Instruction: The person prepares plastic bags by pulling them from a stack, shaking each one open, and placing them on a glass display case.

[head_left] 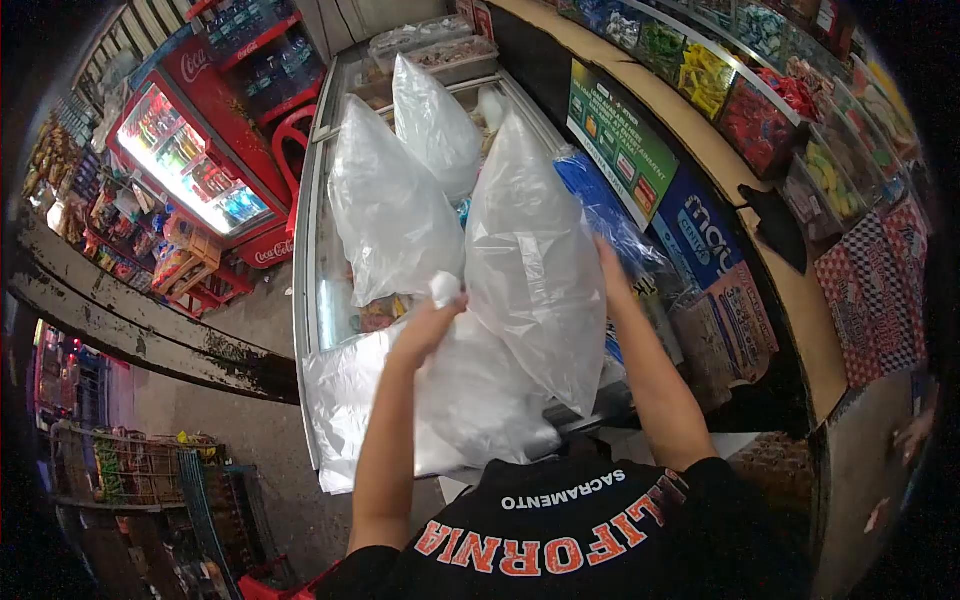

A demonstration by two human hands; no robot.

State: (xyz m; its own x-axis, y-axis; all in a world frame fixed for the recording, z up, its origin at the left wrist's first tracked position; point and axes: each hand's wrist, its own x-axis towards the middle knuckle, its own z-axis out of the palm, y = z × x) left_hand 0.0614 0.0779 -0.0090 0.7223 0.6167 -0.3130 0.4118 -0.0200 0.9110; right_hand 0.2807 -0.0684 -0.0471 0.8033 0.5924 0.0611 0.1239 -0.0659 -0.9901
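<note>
Black shirt (pixel 560 520); left hand (pixel 430 325) pinching white wad (pixel 444 289); right hand (pixel 612 275), grip unclear, against glossy, pointed plastic bag (pixel 535 270).

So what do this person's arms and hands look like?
The left hand and right hand look bare, without gloves. The forearms are uncovered too, below short black sleeves. The black shirt reads SACRAMENTO in white, above larger orange lettering.

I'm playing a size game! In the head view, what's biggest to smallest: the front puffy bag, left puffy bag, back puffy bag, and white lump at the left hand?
1. Front puffy bag
2. Left puffy bag
3. Back puffy bag
4. White lump

Real bag sizes: unsure, because nearer things look bigger.
</note>
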